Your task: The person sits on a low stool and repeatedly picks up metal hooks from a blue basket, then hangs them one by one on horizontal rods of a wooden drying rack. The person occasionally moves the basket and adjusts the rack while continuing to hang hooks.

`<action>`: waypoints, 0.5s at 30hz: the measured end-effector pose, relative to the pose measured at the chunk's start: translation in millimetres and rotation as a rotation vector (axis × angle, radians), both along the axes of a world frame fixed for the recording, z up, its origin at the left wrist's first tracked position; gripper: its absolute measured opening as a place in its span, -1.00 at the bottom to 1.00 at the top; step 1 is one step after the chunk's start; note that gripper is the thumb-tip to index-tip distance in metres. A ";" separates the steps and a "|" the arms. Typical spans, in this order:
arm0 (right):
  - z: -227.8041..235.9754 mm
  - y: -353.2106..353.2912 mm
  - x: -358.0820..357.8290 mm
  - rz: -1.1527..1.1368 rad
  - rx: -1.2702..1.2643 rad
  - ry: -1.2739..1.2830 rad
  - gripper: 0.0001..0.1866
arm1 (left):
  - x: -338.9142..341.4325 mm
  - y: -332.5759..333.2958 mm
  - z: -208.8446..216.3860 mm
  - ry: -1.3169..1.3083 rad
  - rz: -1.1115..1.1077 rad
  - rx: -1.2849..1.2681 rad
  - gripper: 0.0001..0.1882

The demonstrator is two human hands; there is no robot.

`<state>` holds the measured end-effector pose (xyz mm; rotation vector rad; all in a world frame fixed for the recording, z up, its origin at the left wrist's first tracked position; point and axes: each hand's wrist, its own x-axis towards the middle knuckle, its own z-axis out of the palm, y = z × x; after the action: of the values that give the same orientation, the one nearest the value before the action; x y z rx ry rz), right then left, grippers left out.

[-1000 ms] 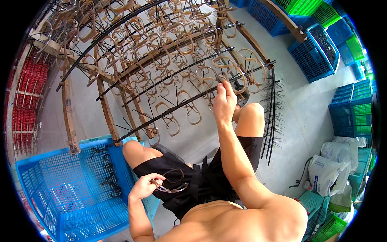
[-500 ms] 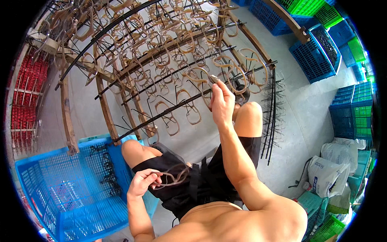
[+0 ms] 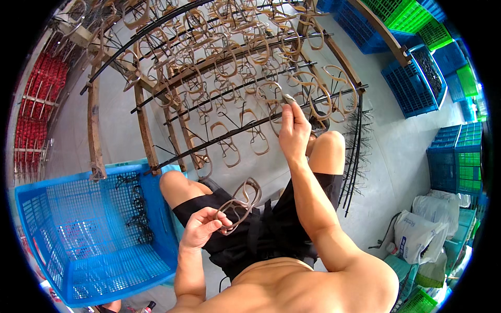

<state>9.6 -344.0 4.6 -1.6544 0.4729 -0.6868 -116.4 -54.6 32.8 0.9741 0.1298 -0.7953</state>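
My left hand point(image 3: 202, 227) pinches a brownish-grey eyeglass frame point(image 3: 244, 204) by one side, holding it tilted above my lap. My right hand point(image 3: 294, 134) reaches out to the near side of a rack of hanging eyeglass frames. Its fingers are pinched together at a brown eyeglass frame point(image 3: 268, 88), with something pale at the fingertips; the exact contact is hard to make out. Other brown frames, such as one frame point(image 3: 225, 144) left of this hand, hang from a black rod point(image 3: 209, 147) of the rack.
A large blue crate point(image 3: 112, 266) with dark wiry pieces stands at my left. Wooden bars point(image 3: 94, 125) support the rack. Black rods with bristly wires point(image 3: 356, 151) stand right of my knee. Blue crates point(image 3: 409, 83) and white plastic bags point(image 3: 417, 235) sit further right.
My left hand has moved right and slightly up with its eyeglass frame, which is now tilted more upright. The right hand stays at the rack; the whole view has shifted slightly.
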 end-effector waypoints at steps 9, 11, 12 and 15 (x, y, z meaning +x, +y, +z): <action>1.1 -2.9 0.1 0.032 0.051 -0.043 -0.80 | -8.5 -30.1 -4.3 -0.143 0.092 -0.193 -0.88; 1.3 -3.1 -2.7 0.051 0.017 0.011 -0.80 | -7.8 -32.6 -4.4 -0.136 0.077 -0.216 -0.88; -0.5 -2.7 -1.5 0.060 0.004 -0.004 -0.78 | -6.7 -32.0 -7.5 -0.152 0.061 -0.219 -0.88; -6.5 2.8 0.7 0.072 0.016 -0.071 -0.75 | -7.0 -30.7 -6.6 -0.136 0.060 -0.205 -0.87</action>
<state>10.3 -341.3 -1.9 -1.6189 0.3655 -0.6848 -123.4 -85.3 26.2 0.8236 -0.0401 -0.6710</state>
